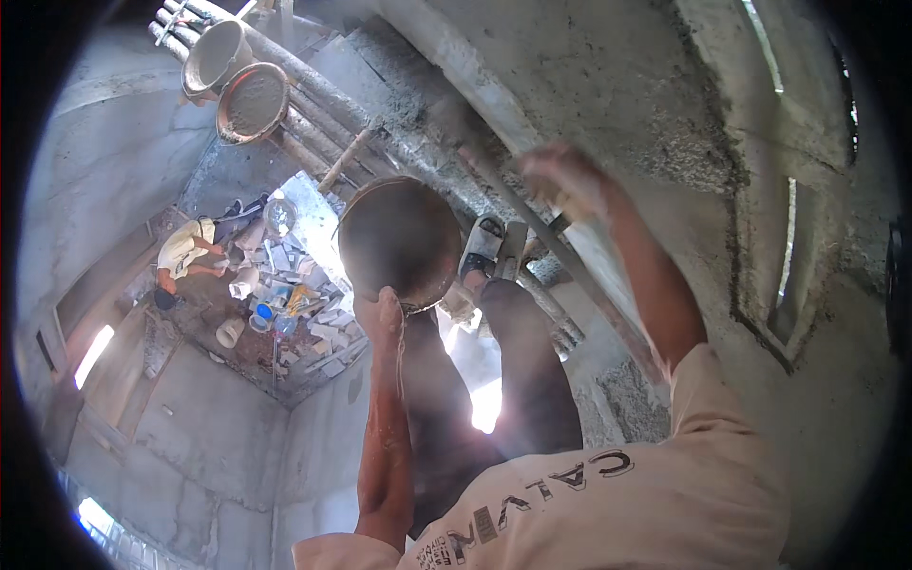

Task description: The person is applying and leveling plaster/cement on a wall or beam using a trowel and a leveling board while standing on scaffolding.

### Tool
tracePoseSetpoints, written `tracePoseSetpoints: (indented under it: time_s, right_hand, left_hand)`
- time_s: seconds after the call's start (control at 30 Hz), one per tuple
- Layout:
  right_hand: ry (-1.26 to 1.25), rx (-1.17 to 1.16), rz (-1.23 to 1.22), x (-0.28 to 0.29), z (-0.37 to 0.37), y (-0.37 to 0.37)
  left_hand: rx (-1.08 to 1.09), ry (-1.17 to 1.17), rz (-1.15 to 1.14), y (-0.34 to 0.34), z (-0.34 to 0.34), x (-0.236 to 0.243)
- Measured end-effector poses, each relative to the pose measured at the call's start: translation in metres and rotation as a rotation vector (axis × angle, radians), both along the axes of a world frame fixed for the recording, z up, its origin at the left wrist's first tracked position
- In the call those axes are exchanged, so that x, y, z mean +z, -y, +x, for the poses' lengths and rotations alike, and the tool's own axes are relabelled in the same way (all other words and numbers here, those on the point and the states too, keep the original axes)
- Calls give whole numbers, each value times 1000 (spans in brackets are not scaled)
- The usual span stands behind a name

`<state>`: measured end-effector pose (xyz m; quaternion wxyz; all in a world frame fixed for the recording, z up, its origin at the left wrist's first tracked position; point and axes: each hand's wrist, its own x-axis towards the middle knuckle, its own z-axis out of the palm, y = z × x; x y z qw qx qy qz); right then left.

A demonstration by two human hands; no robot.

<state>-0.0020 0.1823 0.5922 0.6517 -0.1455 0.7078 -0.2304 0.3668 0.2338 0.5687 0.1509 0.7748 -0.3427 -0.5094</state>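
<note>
My left hand [382, 315] is closed on the near rim of a round, dark bucket [397, 237], its wet-looking grey inside facing up. A string or drip hangs from the rim beside my wrist. Over to the right, my right hand [570, 180] is raised close to the rough grey wall [608, 85], smeared by motion. Something pale yellowish shows at its palm, too blurred to name. Below that hand a long wooden pole [579, 266] runs slantwise. My sandalled foot [483, 242] stands on poles just right of the bucket.
Bamboo poles [313, 133] form a scaffold at the upper left, bearing an upright bucket [217, 57] and a basin of grey mortar [253, 103]. Far below, another person [190, 249] bends beside rubble [323, 332] and a blue-topped bucket [262, 313]. Open gaps show between the poles.
</note>
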Motion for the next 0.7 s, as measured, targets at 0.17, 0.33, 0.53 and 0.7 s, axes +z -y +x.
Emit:
tracePoseSetpoints:
  time_s: [0.17, 0.33, 0.53, 0.7]
  right_hand:
    - [-296, -150, -115, 58, -32, -14]
    - [-645, 695, -291, 43, 26, -64]
    - [-1003, 1042, -289, -41, 130, -84]
    - [-961, 1042, -313, 6, 132, -84]
  left_hand:
    - [47, 0, -164, -18, 32, -9]
    - [-36, 54, -23, -11, 6, 13]
    - [-264, 57, 146, -7, -48, 26]
    - [-313, -74, 28, 6, -70, 46]
